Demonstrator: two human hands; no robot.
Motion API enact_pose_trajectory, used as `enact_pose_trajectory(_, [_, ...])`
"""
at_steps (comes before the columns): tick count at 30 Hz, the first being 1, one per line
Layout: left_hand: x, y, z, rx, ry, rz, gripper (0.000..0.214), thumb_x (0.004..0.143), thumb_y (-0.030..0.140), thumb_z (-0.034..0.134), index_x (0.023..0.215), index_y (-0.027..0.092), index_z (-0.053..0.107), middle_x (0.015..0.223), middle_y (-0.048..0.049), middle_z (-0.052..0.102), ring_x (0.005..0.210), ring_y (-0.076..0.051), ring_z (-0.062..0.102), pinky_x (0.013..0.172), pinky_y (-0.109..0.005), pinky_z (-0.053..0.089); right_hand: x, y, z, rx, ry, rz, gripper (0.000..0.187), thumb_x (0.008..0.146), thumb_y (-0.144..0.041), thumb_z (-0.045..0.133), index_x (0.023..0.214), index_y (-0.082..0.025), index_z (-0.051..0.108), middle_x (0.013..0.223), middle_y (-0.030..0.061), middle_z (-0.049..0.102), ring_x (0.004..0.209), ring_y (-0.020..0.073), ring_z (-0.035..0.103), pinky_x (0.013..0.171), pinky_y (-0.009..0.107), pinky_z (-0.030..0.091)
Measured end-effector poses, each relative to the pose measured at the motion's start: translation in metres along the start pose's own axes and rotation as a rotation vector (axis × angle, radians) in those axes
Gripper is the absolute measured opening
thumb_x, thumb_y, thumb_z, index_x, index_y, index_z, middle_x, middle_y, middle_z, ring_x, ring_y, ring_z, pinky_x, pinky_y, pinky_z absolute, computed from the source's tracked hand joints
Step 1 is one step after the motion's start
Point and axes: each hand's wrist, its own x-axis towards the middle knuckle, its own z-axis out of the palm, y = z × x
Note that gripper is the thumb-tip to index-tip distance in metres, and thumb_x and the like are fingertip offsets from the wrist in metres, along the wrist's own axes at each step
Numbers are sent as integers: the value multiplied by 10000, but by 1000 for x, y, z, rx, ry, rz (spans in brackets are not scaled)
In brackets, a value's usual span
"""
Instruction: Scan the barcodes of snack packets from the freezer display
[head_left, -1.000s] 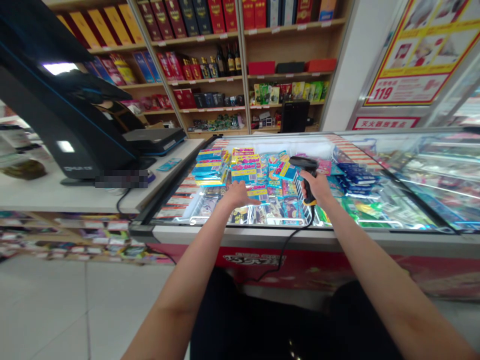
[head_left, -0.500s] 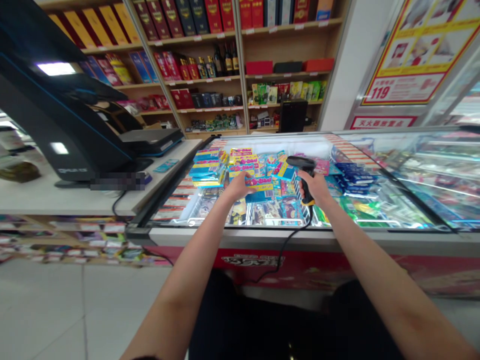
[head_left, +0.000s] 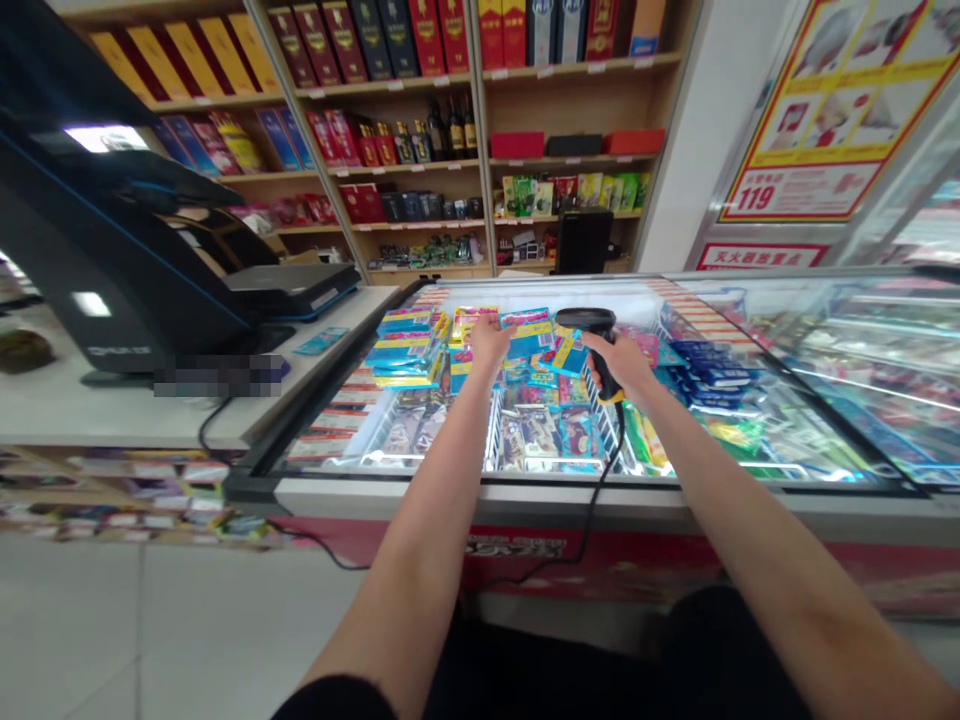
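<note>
My left hand [head_left: 489,342] is closed on the edge of a blue and yellow snack packet [head_left: 529,338], over the glass-topped chest freezer [head_left: 322,497]. In my right hand [head_left: 627,366] is a black and yellow barcode scanner [head_left: 586,322], its head pointing left towards the packet and its cable [head_left: 600,490] hanging down the freezer front. Another blue and yellow packet [head_left: 568,352] lies just below the scanner head. Left of my left hand is a pile of similar packets [head_left: 407,350]; more lie partly hidden beneath that hand.
On the counter [head_left: 187,415] at left stand a black scale terminal [head_left: 150,270] and a single blue packet [head_left: 321,341]. Frozen goods in wire baskets show through the glass, with dark blue packets [head_left: 709,375] at right. Shelves of boxes and bottles [head_left: 450,130] stand behind.
My left hand has moved away from me and slightly right, carrying the packet off the pile towards the scanner. The scanner has shifted a little left. My view has shifted slightly.
</note>
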Motion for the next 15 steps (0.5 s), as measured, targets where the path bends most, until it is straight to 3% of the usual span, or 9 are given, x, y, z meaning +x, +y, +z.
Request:
enact_pose_trajectory(7, [11,-9,-6,21,26,-8,265,665,241,764,878,187,617,800,-13,701,836,-182,672,755,-275,505,-6,3,0,-188,-61,-6,393,821,-406,662,533,-211,480,365,18,510,265,125,444,279,231,349])
enact_pose_trajectory(15, [9,-14,-6,-142,-25,20,235,679,152,700,882,177,584,914,-31,729,876,-170,697,776,-269,523,-13,4,-5,-208,-56,21,369,780,-392,677,518,-195,507,372,26,524,267,126,452,292,229,357])
